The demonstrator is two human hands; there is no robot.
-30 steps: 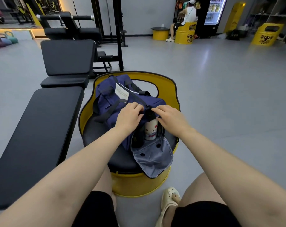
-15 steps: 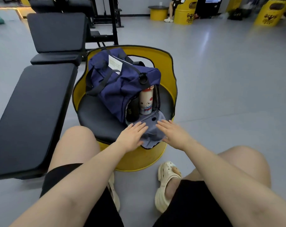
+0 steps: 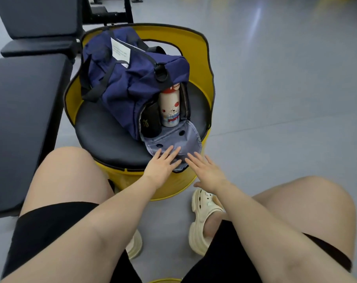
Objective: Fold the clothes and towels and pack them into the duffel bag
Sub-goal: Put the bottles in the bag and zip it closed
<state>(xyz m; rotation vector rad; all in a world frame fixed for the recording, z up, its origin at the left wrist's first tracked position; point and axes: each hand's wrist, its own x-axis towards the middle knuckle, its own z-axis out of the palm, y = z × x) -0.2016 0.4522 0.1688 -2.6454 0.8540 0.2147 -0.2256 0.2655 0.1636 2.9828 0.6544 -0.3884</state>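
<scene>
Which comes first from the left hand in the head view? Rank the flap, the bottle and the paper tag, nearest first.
From the left hand:
1. Flap: under its fingertips, hanging open at the bag's near end.
2. Bottle: upright in the end pocket, just beyond the flap.
3. Paper tag: on top of the bag, at its far end.

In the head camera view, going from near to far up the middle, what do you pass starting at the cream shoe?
Cream foam clog → grey open end flap → white cartoon-print water bottle → navy fabric duffel bag → yellow barrel seat's backrest.
</scene>
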